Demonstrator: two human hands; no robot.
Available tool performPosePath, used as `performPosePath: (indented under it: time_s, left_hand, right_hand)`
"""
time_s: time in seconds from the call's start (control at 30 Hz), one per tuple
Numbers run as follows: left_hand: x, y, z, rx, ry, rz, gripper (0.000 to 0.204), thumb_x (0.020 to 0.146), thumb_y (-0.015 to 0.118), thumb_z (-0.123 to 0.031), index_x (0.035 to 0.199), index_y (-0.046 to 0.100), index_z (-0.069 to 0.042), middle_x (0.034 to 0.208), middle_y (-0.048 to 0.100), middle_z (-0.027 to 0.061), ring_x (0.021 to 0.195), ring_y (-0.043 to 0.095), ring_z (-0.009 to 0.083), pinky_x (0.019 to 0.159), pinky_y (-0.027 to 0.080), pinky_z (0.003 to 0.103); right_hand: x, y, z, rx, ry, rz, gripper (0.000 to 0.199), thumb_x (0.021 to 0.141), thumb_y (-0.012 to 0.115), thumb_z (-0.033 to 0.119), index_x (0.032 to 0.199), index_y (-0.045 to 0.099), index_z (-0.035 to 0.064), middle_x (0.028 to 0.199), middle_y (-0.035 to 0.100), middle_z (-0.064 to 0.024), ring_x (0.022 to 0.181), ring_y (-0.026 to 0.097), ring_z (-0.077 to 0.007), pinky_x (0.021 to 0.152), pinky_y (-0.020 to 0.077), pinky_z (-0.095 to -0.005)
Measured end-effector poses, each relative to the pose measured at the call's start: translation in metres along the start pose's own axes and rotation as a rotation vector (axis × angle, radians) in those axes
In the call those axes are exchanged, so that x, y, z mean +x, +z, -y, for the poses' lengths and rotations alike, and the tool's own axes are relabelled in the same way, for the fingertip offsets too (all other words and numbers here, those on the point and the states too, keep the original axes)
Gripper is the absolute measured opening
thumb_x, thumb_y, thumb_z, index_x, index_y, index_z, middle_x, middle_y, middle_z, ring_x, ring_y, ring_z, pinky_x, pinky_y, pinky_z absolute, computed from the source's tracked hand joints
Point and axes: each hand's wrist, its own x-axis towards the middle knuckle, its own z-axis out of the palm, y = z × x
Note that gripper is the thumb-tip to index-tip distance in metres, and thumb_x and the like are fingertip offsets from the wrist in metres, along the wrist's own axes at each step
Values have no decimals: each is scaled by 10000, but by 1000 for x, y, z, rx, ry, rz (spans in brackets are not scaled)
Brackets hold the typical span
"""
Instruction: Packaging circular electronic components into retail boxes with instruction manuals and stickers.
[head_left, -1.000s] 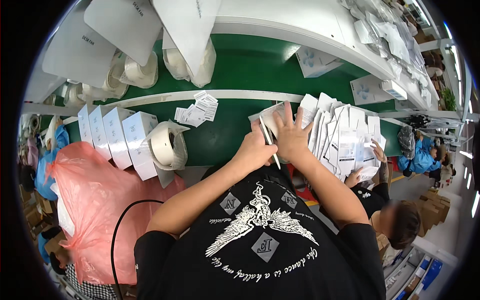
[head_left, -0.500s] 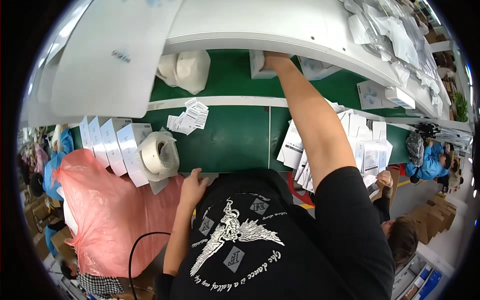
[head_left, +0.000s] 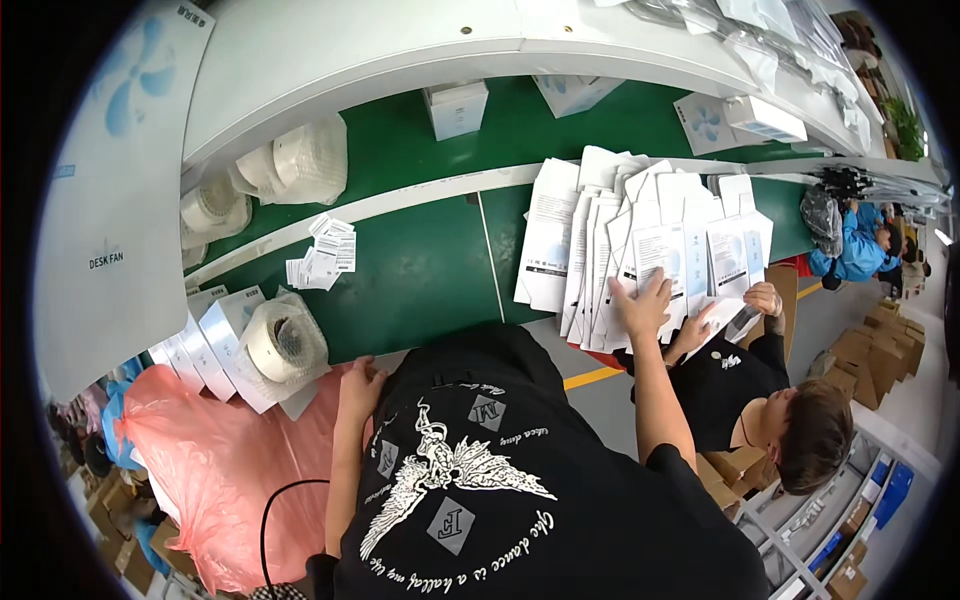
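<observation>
My right hand (head_left: pixel 643 305) lies on a spread pile of flat white cartons (head_left: pixel 600 235) at the table's right, fingers apart. Blue pictures and dark print show on several cartons. My left hand (head_left: pixel 362 385) rests by the table's near edge, fingers loosely bent, holding nothing I can see. To its left is a white round item in bubble wrap (head_left: pixel 280 345), leaning near a row of upright white boxes (head_left: pixel 222 325). Loose white labels (head_left: pixel 325 252) lie on the green tabletop (head_left: pixel 420 270).
A pink plastic bag (head_left: pixel 240 450) bulges at lower left. Beyond a white rail stand small boxes (head_left: pixel 457 108) and wrapped items (head_left: pixel 300 165) under a white shelf (head_left: pixel 380 60). At right, a co-worker's hand (head_left: pixel 765 298) touches the cartons. A large fan carton (head_left: pixel 110 200) stands far left.
My right hand has drawn back from under the shelf and come down onto the carton pile. My view has turned to the right; my left hand stays near the table edge.
</observation>
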Motion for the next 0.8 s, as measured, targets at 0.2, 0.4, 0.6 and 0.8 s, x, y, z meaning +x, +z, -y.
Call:
performPosePath:
  time_s: [0.2, 0.4, 0.6, 0.8]
  left_hand:
    - [70, -4, -183, 117, 568, 47, 374, 946, 738, -159, 1288, 649, -35, 1166, 739, 205, 1090, 715, 390, 935, 569, 478]
    - [30, 9, -352, 465, 1476, -245, 407, 899, 761, -189, 1270, 665, -50, 1304, 705, 150, 1298, 628, 328, 1150, 440, 457]
    - [55, -15, -336, 11, 941, -27, 256, 880, 807, -259, 930, 710, -27, 881, 764, 153, 787, 738, 306, 739, 553, 426]
    - [48, -50, -273, -209, 718, -272, 322, 883, 826, -309, 915, 693, -18, 799, 721, 178, 700, 700, 369, 630, 535, 447]
  right_hand:
    - [-63, -1, -15, 11, -438, 24, 696, 833, 836, 301, 1441, 595, 62, 1405, 678, -147, 1315, 618, -331, 1216, 330, -621]
    - [-105, -109, 40, 217, -856, -199, 512, 811, 780, 43, 1314, 686, 65, 1229, 765, -112, 1177, 711, -287, 1232, 343, -576]
    - [-82, -170, 85, 670, -667, -567, 553, 832, 840, 47, 1353, 654, 48, 1452, 654, -138, 1381, 583, -352, 1256, 312, -540]
    - [-64, -129, 151, 578, -700, -376, 459, 813, 901, 123, 1202, 673, 41, 1553, 530, -176, 1476, 450, -383, 1239, 316, -486]
